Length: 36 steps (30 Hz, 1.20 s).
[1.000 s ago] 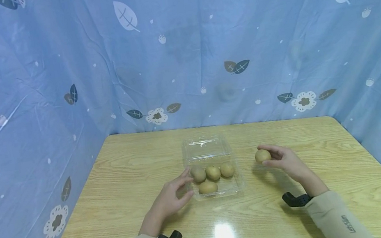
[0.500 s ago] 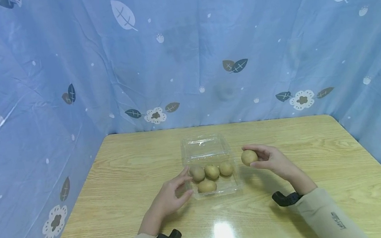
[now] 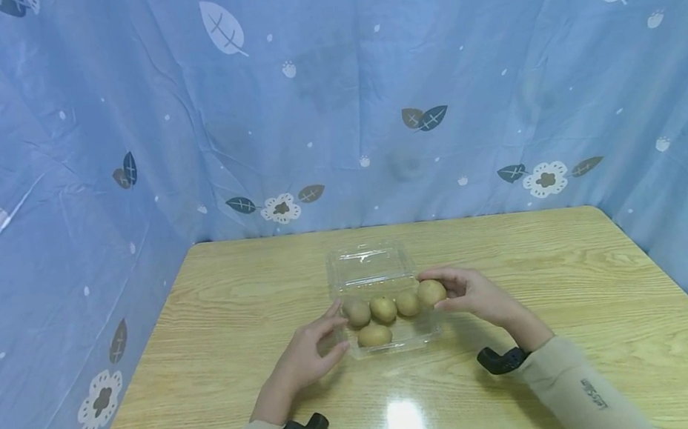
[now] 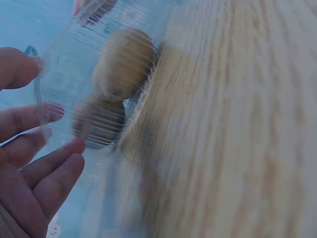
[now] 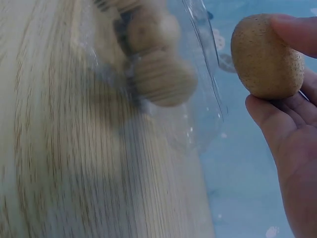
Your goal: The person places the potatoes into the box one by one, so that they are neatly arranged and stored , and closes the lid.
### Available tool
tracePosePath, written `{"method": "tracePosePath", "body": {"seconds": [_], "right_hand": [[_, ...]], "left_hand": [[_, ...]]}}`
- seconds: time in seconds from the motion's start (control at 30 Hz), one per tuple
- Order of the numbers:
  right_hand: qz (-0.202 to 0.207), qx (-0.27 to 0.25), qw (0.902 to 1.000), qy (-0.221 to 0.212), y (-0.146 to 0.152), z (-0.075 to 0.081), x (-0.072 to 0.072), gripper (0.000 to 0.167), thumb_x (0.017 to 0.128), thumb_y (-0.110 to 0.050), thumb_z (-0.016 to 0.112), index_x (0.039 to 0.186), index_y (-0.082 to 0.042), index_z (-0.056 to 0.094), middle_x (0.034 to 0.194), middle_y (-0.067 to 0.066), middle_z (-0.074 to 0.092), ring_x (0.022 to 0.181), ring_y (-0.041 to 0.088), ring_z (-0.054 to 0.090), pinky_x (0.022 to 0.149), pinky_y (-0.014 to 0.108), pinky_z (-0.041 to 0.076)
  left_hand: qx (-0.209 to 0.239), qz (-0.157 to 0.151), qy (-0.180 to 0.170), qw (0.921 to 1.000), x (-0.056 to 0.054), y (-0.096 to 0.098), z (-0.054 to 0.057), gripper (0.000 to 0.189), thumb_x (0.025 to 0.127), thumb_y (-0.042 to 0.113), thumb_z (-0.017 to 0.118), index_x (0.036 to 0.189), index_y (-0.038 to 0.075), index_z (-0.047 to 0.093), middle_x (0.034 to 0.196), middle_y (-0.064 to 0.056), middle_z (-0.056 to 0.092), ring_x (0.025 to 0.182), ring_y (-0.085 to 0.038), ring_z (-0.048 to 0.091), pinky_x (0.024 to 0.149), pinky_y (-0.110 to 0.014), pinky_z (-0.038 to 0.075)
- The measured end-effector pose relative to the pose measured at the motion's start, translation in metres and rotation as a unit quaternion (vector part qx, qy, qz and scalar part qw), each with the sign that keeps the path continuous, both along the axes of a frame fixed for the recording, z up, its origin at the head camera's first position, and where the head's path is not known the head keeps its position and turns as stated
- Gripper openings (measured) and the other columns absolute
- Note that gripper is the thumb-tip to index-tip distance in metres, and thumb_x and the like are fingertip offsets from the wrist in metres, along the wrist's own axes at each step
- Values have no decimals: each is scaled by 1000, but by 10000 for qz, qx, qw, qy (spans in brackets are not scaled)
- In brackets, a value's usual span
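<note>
My right hand (image 3: 475, 296) pinches a brown kiwi (image 3: 432, 293) between thumb and fingers. In the head view that kiwi is at the right edge of a clear plastic clamshell container (image 3: 410, 343), and the right wrist view shows the held kiwi (image 5: 267, 55) above the rim, apart from the fruit inside. A row of kiwis (image 3: 383, 309) lies at the back of the container, with another kiwi (image 3: 374, 336) lying sideways in front. My left hand (image 3: 309, 351) holds the container's left side, thumb and fingertips at its rim (image 4: 42, 84).
The container's lid (image 3: 368, 264) stands folded back behind it on the wooden table (image 3: 229, 300). A blue patterned curtain (image 3: 328, 112) hangs along the table's back and sides. Black wrist cameras sit on both wrists.
My right hand has moved left with the kiwi, from beside the container to its right edge. My left hand and the container have stayed in place.
</note>
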State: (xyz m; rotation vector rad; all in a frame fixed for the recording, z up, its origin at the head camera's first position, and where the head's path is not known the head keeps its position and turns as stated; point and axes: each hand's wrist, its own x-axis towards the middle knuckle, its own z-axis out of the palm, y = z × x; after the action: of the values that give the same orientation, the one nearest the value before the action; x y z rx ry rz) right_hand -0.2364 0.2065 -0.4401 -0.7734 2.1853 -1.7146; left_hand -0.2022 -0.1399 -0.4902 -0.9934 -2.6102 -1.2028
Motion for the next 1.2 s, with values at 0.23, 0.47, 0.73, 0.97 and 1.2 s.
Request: {"method": "tracePosePath", "body": {"seconds": [0.23, 0.47, 0.73, 0.97, 1.2], "right_hand": [[564, 434, 9974, 62, -14, 1, -4, 55, 83, -4, 69, 134, 1, 50, 140, 22, 48, 124, 7, 50, 100, 18, 45], [1162, 708, 9906, 166, -19, 0, -11, 54, 84, -3, 67, 134, 5, 47, 137, 27, 48, 116, 9, 56, 91, 20, 51], [1398, 1080, 9841, 156, -26, 2, -16, 54, 82, -1, 68, 133, 1, 51, 138, 20, 50, 119, 28, 54, 96, 23, 49], [1712, 1610, 9705, 537, -31, 4, -24, 53, 79, -1, 69, 130, -5, 56, 135, 12, 55, 121, 21, 51, 100, 24, 46], [2188, 2165, 9491, 668, -38, 12, -29, 56, 74, 4, 67, 128, -5, 58, 134, 12, 56, 126, 28, 49, 109, 40, 41]], "left_hand": [[-29, 26, -169, 9999, 0, -1, -1, 43, 94, 30, 59, 127, 2, 57, 152, -12, 32, 130, -29, 47, 99, -34, 49], [-90, 63, -326, 9994, 2, -1, -2, 45, 94, 33, 58, 128, 4, 56, 153, -8, 29, 131, -27, 46, 101, -34, 48], [-95, 81, -285, 9995, 2, 1, 0, 44, 94, 31, 58, 127, 4, 57, 153, -9, 30, 128, -29, 49, 101, -36, 48], [-61, 65, -250, 9996, 0, 1, 2, 41, 93, 27, 60, 126, 3, 57, 152, -12, 31, 126, -28, 51, 100, -36, 49], [-89, 84, -241, 9996, 0, 0, 2, 41, 93, 30, 59, 126, 4, 58, 153, -10, 32, 127, -27, 50, 101, -35, 48]]}}
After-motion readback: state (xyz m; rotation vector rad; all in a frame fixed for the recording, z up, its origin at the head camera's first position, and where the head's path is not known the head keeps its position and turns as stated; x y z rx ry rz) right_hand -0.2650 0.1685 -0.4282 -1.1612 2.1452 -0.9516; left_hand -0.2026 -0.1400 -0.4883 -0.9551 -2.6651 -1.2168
